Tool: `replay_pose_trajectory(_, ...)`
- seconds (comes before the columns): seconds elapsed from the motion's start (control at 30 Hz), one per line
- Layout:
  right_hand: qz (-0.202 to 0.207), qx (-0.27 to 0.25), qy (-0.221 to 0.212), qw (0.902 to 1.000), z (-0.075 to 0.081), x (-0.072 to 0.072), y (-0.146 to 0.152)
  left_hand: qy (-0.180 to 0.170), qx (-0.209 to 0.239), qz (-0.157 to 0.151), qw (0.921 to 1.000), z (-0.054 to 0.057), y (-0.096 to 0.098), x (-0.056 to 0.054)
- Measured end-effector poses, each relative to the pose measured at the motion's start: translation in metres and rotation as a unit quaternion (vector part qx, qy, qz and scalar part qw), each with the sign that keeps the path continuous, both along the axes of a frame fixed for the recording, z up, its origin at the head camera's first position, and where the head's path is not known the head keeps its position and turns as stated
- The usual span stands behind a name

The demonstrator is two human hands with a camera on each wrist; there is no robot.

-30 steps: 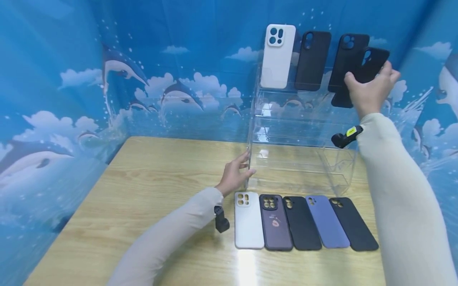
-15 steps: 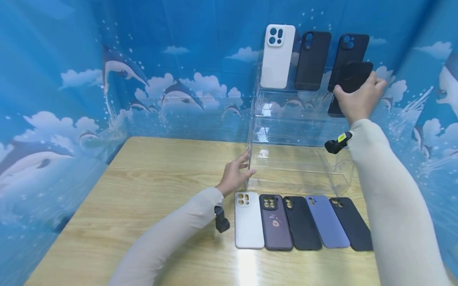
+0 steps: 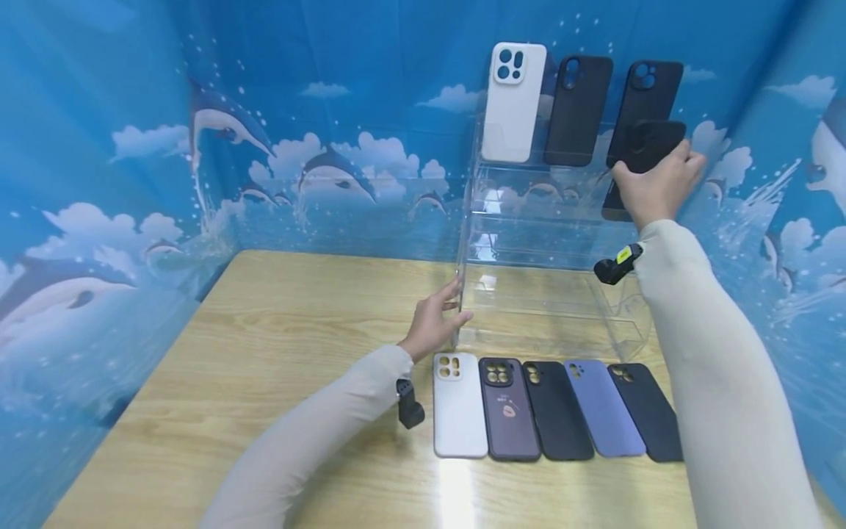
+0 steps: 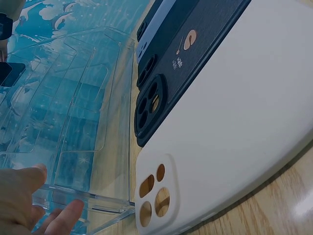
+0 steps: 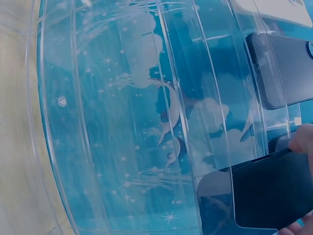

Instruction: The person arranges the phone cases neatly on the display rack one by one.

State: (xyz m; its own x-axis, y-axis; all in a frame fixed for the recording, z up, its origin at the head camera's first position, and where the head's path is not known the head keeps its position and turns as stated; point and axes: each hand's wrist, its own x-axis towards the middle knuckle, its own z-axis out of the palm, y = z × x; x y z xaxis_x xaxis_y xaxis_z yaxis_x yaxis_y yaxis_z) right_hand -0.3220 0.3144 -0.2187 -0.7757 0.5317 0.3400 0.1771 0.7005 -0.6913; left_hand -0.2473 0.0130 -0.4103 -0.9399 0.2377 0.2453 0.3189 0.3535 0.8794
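My right hand [image 3: 661, 184] grips a black phone case [image 3: 654, 143] by its long edges, thumb on the left one. In the right wrist view the case's lower end [image 5: 215, 196] shows through the clear front lip of a tier below the top one. Its upper part overlaps another black case [image 3: 651, 84] standing on the top tier. My left hand [image 3: 429, 323] holds the left side of the clear stepped display rack [image 3: 555, 290], thumb and fingers on either side of the panel edge [image 4: 83, 193].
On the top tier also stand a white case [image 3: 515, 114] and a black case [image 3: 578, 110]. Along the rack's front lie a white case [image 3: 460, 419], a dark printed case [image 3: 512, 433], a black case [image 3: 558, 411], a purple case [image 3: 604, 411] and another black case [image 3: 644, 411].
My right hand has lowered the black phone case and moved it slightly left, from beside the top-tier case to in front of its lower part. The left hand has stayed put.
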Motion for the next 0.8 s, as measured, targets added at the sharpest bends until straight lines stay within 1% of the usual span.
replay_pose_trajectory(0.23,-0.013,0.004,-0.015,0.9998,0.002,0.002,-0.004,-0.003,0.0,-0.001,1.0,0.001,0.0,0.0)
replay_pose_trajectory(0.43,-0.011,-0.003,-0.015,0.9998,0.002,0.005,-0.005,-0.002,-0.002,-0.001,1.0,0.001,-0.001,0.001)
replay_pose_trajectory(0.6,0.009,-0.005,-0.002,0.9999,0.002,0.01,-0.003,0.0,-0.001,-0.001,1.0,0.001,-0.001,0.001)
replay_pose_trajectory(0.73,0.031,-0.004,0.019,0.9993,0.003,0.018,0.003,-0.005,-0.003,-0.003,1.0,0.001,-0.001,0.001)
replay_pose_trajectory(0.8,0.039,-0.009,0.021,0.999,0.004,0.022,0.007,-0.007,-0.001,-0.002,1.0,0.002,-0.001,0.001)
